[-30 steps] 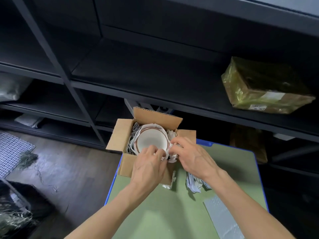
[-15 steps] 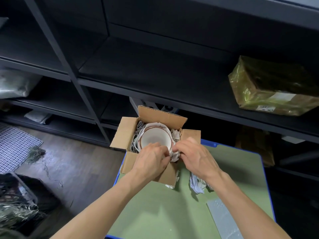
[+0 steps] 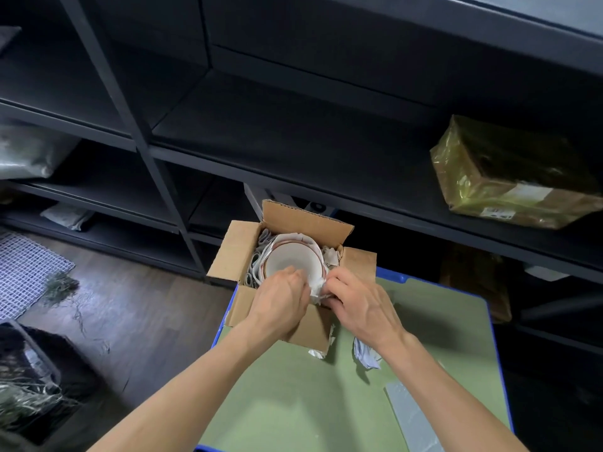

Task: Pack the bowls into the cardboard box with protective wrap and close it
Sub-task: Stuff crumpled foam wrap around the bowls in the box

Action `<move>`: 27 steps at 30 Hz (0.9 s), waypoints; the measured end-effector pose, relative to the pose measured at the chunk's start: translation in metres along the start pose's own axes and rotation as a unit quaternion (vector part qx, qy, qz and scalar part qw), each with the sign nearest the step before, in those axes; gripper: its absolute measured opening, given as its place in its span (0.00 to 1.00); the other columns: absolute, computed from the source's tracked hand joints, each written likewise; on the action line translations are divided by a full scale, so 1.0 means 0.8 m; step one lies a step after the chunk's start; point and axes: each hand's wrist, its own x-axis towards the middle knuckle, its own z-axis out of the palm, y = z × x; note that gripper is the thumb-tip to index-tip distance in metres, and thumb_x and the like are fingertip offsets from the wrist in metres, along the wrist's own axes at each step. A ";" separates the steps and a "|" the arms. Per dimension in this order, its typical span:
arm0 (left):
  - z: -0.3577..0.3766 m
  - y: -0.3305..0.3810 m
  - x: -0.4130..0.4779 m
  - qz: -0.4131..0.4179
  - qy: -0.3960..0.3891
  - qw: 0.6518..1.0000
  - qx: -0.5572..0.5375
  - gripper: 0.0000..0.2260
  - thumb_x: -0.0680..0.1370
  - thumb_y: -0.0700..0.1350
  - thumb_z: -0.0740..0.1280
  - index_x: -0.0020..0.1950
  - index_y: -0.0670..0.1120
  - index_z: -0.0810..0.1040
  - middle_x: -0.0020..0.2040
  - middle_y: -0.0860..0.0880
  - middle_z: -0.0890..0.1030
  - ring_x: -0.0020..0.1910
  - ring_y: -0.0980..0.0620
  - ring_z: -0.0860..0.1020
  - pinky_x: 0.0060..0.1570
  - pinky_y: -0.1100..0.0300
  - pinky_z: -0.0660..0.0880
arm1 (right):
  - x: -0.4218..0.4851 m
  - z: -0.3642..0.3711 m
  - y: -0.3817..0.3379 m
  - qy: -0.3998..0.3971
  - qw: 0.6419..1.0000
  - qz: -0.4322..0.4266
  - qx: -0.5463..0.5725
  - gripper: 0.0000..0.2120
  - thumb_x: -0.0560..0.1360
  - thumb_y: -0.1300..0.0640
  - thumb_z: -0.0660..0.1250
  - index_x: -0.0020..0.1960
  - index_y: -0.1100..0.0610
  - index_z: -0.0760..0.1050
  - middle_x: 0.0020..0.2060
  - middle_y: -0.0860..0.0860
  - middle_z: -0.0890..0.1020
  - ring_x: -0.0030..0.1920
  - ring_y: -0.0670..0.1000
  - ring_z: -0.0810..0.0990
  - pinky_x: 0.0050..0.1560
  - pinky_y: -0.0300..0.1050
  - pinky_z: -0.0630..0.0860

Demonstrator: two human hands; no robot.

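An open cardboard box (image 3: 233, 252) stands at the far left corner of the green table (image 3: 293, 396), its flaps spread outward. Inside it sits a white bowl with a reddish rim (image 3: 292, 261), nested in white wrapping paper (image 3: 257, 256). My left hand (image 3: 280, 303) and my right hand (image 3: 362, 308) meet at the bowl's near edge. Both pinch a crumpled fold of the paper (image 3: 316, 287) there. The near wall of the box is largely hidden behind my hands.
Crumpled paper (image 3: 365, 353) lies on the table under my right wrist, and a grey bubble-wrap sheet (image 3: 414, 419) lies near the right front. Dark metal shelving (image 3: 293, 151) rises behind the box, with a yellow-wrapped parcel (image 3: 509, 177) on it. Wood floor drops off left.
My hands have closed in together on the paper at the bowl's near edge. The view has shifted slightly left and closer; the box and bowl stay in place.
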 end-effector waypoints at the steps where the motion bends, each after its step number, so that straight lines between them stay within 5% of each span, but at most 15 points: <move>1: 0.002 -0.002 -0.001 0.002 0.002 1.000 -0.007 0.08 0.81 0.45 0.59 0.42 0.46 0.70 0.42 0.45 0.76 0.41 0.42 0.75 0.37 0.54 0.61 | 0.000 0.002 0.001 0.001 1.000 -0.004 0.002 0.04 0.75 0.54 0.71 0.44 0.51 0.76 0.44 0.44 0.77 0.43 0.48 0.75 0.35 0.42 0.67; 4: 0.007 -0.007 -0.003 0.009 0.011 0.999 -0.028 0.08 0.81 0.45 0.60 0.44 0.44 0.74 0.40 0.46 0.77 0.40 0.42 0.76 0.36 0.52 0.64 | -0.003 0.003 0.009 -0.004 0.999 -0.039 0.001 0.04 0.78 0.53 0.68 0.46 0.52 0.81 0.45 0.44 0.81 0.54 0.50 0.78 0.53 0.45 0.75; 8: 0.004 -0.004 -0.011 0.049 0.046 0.995 -0.076 0.07 0.80 0.53 0.61 0.50 0.51 0.75 0.42 0.51 0.76 0.38 0.48 0.75 0.36 0.52 0.71 | -0.011 -0.009 0.017 -0.052 0.992 -0.104 -0.047 0.10 0.79 0.57 0.64 0.55 0.53 0.83 0.52 0.44 0.83 0.67 0.49 0.73 0.71 0.44 0.66; 13: 0.012 0.003 -0.018 0.061 0.066 0.996 -0.004 0.11 0.77 0.58 0.65 0.45 0.54 0.83 0.41 0.52 0.75 0.36 0.49 0.75 0.37 0.54 0.71 | -0.014 -0.020 0.025 -0.061 0.996 -0.067 -0.009 0.12 0.78 0.62 0.65 0.59 0.51 0.81 0.60 0.43 0.81 0.65 0.44 0.74 0.66 0.41 0.71; 20: 0.007 0.028 -0.013 -0.058 0.037 0.997 -0.020 0.07 0.75 0.53 0.65 0.44 0.54 0.82 0.45 0.52 0.76 0.44 0.49 0.76 0.44 0.54 0.66 | 0.005 -0.014 0.017 -0.030 0.999 0.008 -0.028 0.04 0.78 0.56 0.67 0.45 0.52 0.80 0.45 0.43 0.79 0.49 0.48 0.72 0.41 0.48 0.76; 27: 0.010 0.020 -0.017 0.003 0.012 1.000 0.016 0.14 0.77 0.56 0.62 0.43 0.51 0.84 0.45 0.51 0.78 0.42 0.46 0.76 0.43 0.51 0.71 | 0.026 -0.006 0.004 -0.070 0.993 0.028 -0.092 0.08 0.76 0.52 0.66 0.43 0.49 0.83 0.40 0.44 0.80 0.48 0.49 0.70 0.44 0.45 0.73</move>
